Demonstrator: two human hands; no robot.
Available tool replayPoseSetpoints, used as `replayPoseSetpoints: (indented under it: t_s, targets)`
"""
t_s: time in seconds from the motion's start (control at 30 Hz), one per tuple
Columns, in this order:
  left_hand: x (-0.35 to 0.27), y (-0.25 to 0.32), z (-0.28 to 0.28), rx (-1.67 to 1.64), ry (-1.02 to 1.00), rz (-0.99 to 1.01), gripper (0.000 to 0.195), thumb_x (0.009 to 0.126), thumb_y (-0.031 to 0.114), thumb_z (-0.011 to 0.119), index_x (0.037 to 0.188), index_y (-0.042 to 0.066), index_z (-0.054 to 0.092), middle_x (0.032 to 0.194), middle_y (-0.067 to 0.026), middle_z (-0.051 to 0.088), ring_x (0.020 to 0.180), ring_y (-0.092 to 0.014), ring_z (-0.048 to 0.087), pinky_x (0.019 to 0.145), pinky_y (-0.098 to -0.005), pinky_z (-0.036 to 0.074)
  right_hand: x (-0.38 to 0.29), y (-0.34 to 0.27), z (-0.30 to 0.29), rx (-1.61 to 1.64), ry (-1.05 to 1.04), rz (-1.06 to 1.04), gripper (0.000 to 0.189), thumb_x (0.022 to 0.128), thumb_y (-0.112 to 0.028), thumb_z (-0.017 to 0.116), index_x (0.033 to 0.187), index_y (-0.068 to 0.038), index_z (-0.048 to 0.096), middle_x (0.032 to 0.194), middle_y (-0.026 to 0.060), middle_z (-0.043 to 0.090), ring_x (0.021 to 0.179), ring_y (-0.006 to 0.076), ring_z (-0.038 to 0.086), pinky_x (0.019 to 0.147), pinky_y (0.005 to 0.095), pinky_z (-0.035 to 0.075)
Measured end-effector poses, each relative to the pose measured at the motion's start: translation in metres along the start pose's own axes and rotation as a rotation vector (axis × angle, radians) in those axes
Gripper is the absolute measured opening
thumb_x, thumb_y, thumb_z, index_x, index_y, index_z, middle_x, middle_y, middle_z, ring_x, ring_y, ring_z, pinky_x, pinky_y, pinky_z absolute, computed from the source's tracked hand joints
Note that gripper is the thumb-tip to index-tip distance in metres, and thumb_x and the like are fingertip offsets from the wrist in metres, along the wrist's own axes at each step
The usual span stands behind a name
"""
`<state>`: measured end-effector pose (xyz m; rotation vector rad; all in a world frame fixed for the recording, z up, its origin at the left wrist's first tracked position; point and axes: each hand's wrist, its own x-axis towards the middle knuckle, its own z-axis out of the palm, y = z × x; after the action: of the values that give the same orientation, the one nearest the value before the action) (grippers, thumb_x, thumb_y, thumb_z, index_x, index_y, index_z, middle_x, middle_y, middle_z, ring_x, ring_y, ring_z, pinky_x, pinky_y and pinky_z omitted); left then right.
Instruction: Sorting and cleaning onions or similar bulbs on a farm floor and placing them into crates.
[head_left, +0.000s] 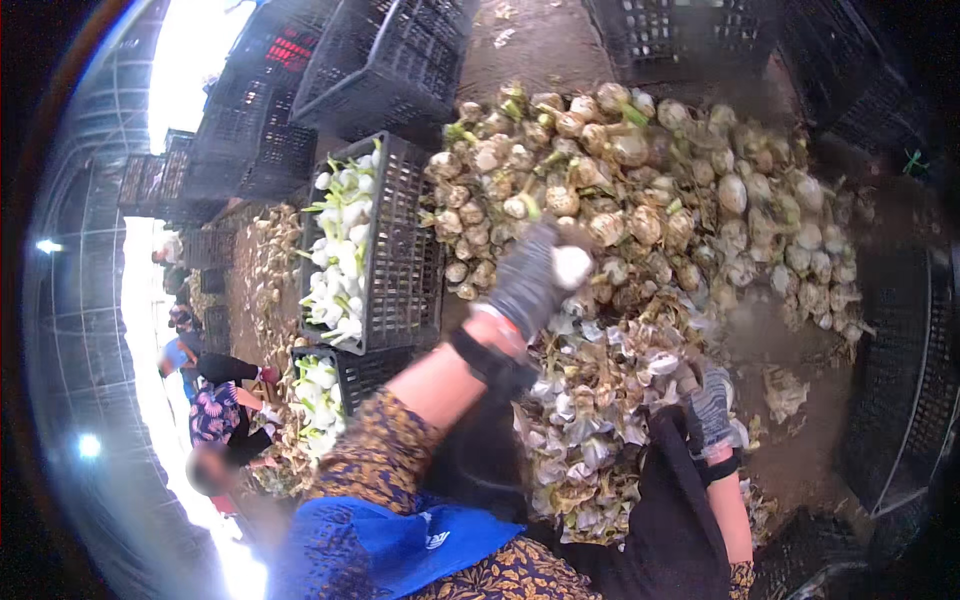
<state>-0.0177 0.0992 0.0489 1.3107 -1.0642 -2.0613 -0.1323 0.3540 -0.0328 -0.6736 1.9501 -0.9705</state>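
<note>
My left hand (529, 274), in a grey glove, grips a peeled white garlic bulb (571, 268) over the near edge of a large heap of unpeeled garlic bulbs (637, 180). My right hand (701, 401), also gloved, is lower right beside my dark trouser leg, above a pile of loose garlic skins (585, 427); its fingers are blurred, and whether they hold something I cannot tell. To the left, a black plastic crate (401, 247) holds peeled white bulbs with green stems (341, 247). A second crate (371, 375) with similar bulbs (316, 397) stands just below it.
Black crates are stacked at the upper left (375, 67), and others stand at the top (690, 37) and right (911, 375). Co-workers (217, 412) sit at the far left beside more garlic on the ground (266, 262). A blue apron (405, 536) covers my lap.
</note>
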Motion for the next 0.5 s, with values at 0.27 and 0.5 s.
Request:
replayPoseSetpoints:
  t_s: [0.27, 0.5]
  targets:
    - [0.051, 0.162, -0.206, 0.368, 0.603, 0.277, 0.032, 0.086, 0.041, 0.050, 0.099, 0.012, 0.058, 0.088, -0.0028, 0.060, 0.074, -0.016, 0.058, 0.056, -0.0307, 0.049, -0.003, -0.001, 0.010, 0.623, -0.139, 0.188, 0.035, 0.087, -0.012, 0.050, 0.118, 0.002, 0.044, 0.093, 0.0064, 0.057, 0.080, 0.0125, 0.056, 0.069, 0.0250, 0.048]
    - [0.049, 0.151, -0.234, 0.356, 0.851, 0.281, 0.041, 0.088, 0.038, 0.045, 0.109, 0.005, 0.056, 0.097, -0.0064, 0.058, 0.084, -0.015, 0.053, 0.067, -0.0284, 0.045, -0.008, -0.003, 0.006, 0.717, -0.082, 0.246, 0.032, 0.085, -0.013, 0.052, 0.113, 0.002, 0.048, 0.091, 0.0075, 0.057, 0.077, 0.0125, 0.055, 0.069, 0.0244, 0.047]
